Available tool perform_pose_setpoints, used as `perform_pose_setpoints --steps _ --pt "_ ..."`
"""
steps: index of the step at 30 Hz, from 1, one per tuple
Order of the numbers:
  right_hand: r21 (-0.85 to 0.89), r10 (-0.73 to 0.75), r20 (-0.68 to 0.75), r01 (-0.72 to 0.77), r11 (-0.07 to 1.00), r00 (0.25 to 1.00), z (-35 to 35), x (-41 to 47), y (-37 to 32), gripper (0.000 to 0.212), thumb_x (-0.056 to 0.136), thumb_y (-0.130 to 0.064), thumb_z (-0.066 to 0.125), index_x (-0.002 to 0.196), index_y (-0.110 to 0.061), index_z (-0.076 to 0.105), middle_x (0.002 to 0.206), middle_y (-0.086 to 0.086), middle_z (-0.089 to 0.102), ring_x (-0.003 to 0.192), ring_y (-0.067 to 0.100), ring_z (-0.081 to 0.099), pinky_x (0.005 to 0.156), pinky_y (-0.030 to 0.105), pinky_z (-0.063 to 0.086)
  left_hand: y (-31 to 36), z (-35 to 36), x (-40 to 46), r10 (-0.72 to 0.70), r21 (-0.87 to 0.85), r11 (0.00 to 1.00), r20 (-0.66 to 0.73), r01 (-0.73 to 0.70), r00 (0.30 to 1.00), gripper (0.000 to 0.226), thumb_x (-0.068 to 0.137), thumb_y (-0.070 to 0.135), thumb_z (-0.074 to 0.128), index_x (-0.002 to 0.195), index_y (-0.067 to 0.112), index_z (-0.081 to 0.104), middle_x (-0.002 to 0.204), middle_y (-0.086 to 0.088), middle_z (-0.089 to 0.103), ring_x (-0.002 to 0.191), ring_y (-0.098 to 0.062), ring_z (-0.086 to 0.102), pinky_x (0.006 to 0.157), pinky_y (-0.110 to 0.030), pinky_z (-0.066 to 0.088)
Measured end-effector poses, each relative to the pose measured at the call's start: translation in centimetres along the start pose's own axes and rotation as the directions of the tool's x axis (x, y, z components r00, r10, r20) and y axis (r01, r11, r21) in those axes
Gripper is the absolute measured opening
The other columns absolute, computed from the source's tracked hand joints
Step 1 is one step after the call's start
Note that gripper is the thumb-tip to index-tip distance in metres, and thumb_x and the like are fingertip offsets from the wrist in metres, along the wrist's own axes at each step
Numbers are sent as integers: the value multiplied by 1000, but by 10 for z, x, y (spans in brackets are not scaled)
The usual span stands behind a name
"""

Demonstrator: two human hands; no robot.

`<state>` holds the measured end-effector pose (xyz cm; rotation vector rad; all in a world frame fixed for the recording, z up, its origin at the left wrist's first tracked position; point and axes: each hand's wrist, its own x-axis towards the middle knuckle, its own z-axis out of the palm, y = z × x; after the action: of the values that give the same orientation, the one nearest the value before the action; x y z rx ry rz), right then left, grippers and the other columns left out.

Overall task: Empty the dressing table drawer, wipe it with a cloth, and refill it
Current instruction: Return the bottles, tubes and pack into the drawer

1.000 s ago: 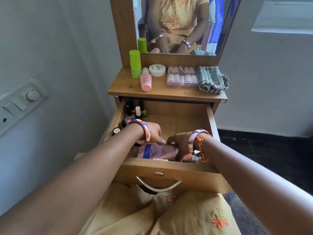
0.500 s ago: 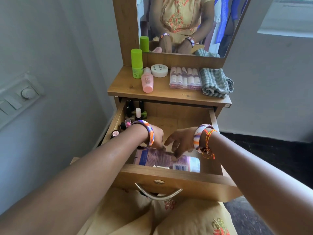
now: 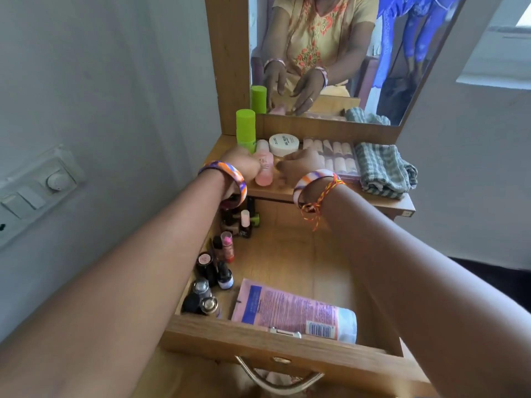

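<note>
Both hands are up at the counter (image 3: pixel 385 203), above the open drawer (image 3: pixel 287 344). The left hand (image 3: pixel 244 166) is curled at the left side of a pink bottle (image 3: pixel 264 168) that lies on the counter; its fingers touch the bottle, but I cannot tell if they really grip it. The right hand (image 3: pixel 298 165) is at the right side of the same bottle, fingers bent downward and loosely open, and it holds nothing that I can see. Just behind the left hand stands a green bottle (image 3: pixel 245 130). Behind the right hand is a white jar (image 3: pixel 284 144), and to the right of that hand lies a pink box (image 3: pixel 340 159) of small tubes, then a folded checked cloth (image 3: pixel 385 170) at the counter's right end.

Below the forearms, the drawer holds a row of small polish bottles (image 3: pixel 221 254) along its left wall, under the left arm. A pink tube (image 3: pixel 293 310) lies flat against the front wall of the drawer, between the two arms. The middle of the drawer floor is bare wood. A mirror (image 3: pixel 330 53) behind the counter shows both hands reaching down.
</note>
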<state>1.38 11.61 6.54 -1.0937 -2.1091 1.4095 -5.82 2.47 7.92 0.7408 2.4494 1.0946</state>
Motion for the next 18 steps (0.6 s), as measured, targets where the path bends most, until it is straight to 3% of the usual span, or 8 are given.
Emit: perform_pose_setpoints --steps 3,5,7,10,12,14,16,18 --pt "207 93 77 -107 972 993 8 3 4 34 79 -12 63 111 -1 61 105 18 68 95 32 67 83 49 55 -2 5 1 -58 -166 984 26 61 998 20 88 15 59 103 4 62 96 -11 58 88 -23 55 75 -26 42" --pt "257 109 86 -128 958 990 8 -1 6 34 80 -15 65 111 -1 60 103 19 68 85 30 68 80 50 57 -4 5 0 -106 -355 928 43 114 993 6 83 9 66 86 7 61 100 -17 62 95 -30 62 87 -37 51" --pt "303 128 100 -153 941 987 2 -6 6 35 81 -13 67 111 -1 56 93 14 65 71 23 66 74 45 59 -5 5 -6 -147 -492 858 45 150 988 13 79 0 68 80 5 56 102 -21 62 92 -32 63 86 -47 53" --pt "345 130 216 -201 917 968 -12 -15 10 39 76 0 70 112 4 55 93 15 66 75 22 66 73 41 59 -5 5 -22 -98 -489 865 60 115 993 16 77 -9 67 75 2 55 88 -16 61 88 -27 60 76 -40 57" --pt "357 86 303 -197 913 949 -24 -28 14 23 80 10 63 102 3 60 90 15 65 74 22 65 64 33 60 -6 6 -38 -43 -504 857 135 106 990 16 77 -12 65 89 -4 58 89 -15 61 89 -27 61 66 -32 58" --pt "337 29 401 -177 925 916 -37 -41 20 21 83 15 55 91 -4 61 86 12 64 74 20 64 60 28 60 -9 9 -51 -10 -528 839 228 133 974 25 78 -13 63 100 -5 57 94 -15 63 87 -25 63 69 -30 57" --pt "289 11 469 -165 943 883 -50 -52 28 26 83 16 53 89 -9 58 87 9 63 80 21 64 69 32 59 -11 16 -64 22 -525 837 318 156 948 21 79 -13 61 95 0 57 89 -10 63 85 -22 63 70 -29 57" --pt "223 34 513 -172 960 857 -59 -59 39 27 82 17 53 88 -9 57 84 8 62 81 21 63 72 34 57 -15 27 -71 32 -500 847 389 181 921 28 79 -14 60 103 0 57 91 -10 63 88 -23 62 75 -31 55"
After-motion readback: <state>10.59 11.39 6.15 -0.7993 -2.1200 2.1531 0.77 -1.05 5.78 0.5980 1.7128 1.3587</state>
